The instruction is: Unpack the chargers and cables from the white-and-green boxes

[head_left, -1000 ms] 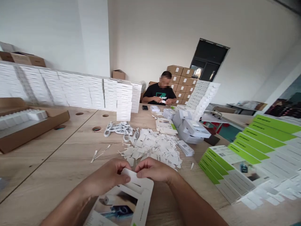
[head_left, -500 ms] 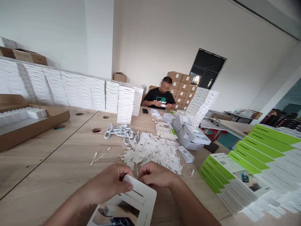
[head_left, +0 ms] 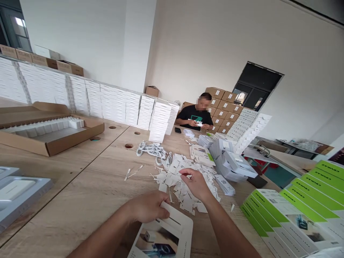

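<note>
My left hand (head_left: 150, 207) is closed on a white printed box (head_left: 184, 234), thumb on top beside a dark slot in its end panel. The box's front carries a picture of a charger and a dark device, and its lower end runs out of view. Away from the box, my right hand (head_left: 197, 184) hovers at a loose pile of small white paper pieces (head_left: 174, 176). Its thumb and forefinger are apart with nothing visible between them; the other fingers are partly hidden.
Coiled white cables (head_left: 153, 150) lie beyond the pile. Green-and-white boxes (head_left: 264, 215) are stacked at right, white trays (head_left: 236, 163) behind them. A cardboard carton (head_left: 75, 138) holds white blocks at left, near another white tray (head_left: 29, 193). A person (head_left: 195, 116) sits across the table.
My right hand has left the box's end and moved forward over the paper pile, its fingers parting. My left hand still grips the box. The view has swung left.
</note>
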### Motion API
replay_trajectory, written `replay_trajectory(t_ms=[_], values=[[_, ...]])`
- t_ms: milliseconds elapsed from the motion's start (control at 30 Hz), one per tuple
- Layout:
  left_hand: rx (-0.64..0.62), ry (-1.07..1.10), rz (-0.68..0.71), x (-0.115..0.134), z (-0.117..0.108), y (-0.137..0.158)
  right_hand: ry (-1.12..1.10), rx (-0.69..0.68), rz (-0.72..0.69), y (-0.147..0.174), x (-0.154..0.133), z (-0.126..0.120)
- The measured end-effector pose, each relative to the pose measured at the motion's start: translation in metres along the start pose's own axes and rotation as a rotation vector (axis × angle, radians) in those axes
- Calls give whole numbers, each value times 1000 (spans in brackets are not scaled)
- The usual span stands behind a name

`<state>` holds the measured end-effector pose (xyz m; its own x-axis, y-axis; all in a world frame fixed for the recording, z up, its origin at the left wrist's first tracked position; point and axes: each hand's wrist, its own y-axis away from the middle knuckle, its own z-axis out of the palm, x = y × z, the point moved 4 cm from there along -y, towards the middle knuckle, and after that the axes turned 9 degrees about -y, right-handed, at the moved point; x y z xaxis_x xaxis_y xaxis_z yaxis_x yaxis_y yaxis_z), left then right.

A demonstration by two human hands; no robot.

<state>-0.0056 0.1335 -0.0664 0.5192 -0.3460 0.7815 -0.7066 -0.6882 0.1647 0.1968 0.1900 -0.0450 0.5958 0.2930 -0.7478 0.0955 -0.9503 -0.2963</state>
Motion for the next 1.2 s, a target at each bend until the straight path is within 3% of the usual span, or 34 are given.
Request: replay_trajectory(t_ms=[133,400,733,833,967,1067,1200], values=[[23,-138,-51,-1,-1,1,113,-82,-41,-10,4,1],[-19,-164,-27,1,0,-1,153,-167,-92,-5,-7,8],[-54,-126,-54,-1,1,-3,166,-116,-86,24,10,-8],[-22,-166,-52,-2,3,-6,164,-146,-185,22,-9,16],[-46,-164,-44,-3,4,-5,273,-297,-237,16,-33,57],[-64,-153,-55,-1,3,-3,223,-314,-144,13,-33,64],[-57,-138,-71,0,1,-2,115,-240,-62,16,-26,59]])
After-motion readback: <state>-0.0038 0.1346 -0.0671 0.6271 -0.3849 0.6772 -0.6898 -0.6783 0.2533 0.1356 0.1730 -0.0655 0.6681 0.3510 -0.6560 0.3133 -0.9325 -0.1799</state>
